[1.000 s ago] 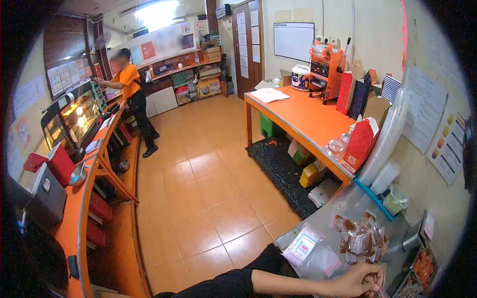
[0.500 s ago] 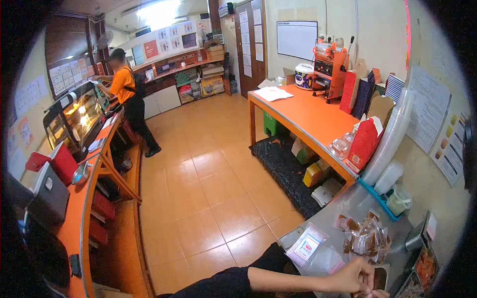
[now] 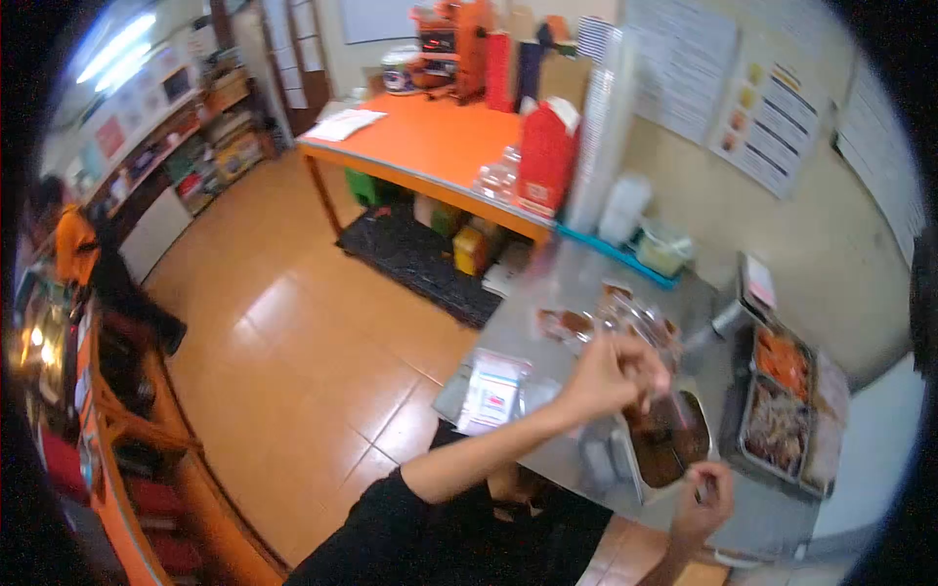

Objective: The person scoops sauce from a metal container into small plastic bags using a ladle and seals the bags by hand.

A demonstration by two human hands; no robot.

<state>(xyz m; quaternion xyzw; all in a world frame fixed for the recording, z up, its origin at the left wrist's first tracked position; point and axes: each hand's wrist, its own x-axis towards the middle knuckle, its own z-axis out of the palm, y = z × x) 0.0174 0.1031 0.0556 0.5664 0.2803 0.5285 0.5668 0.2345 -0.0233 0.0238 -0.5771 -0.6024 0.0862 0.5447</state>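
Note:
My left hand point(image 3: 618, 376) is raised over the near-left side of a metal tray point(image 3: 642, 482) of dark brown sauce point(image 3: 664, 444). Its fingers are pinched; blur hides what they hold, though something see-through seems to hang below them. At the tray's near right corner is my right hand point(image 3: 705, 500), fingers curled in, with anything inside them too small to make out. Behind the left hand lie several small clear packets of brown sauce point(image 3: 630, 317). A pack of clear plastic bags point(image 3: 491, 393) with a printed label rests on the steel counter point(image 3: 576, 264).
On the right stand metal trays of orange shreds point(image 3: 782, 363) and pale shredded food point(image 3: 777, 425). A blue tray point(image 3: 625, 256) with containers and tall stacked lids point(image 3: 596, 137) sits at the back. Beyond is an orange table point(image 3: 420, 142) with a sealing machine point(image 3: 454, 49). A person point(image 3: 78, 244) stands far left.
My view has swung right and down, bringing the sauce tray and food trays into sight. My hands, close together before, are now apart, the left one higher.

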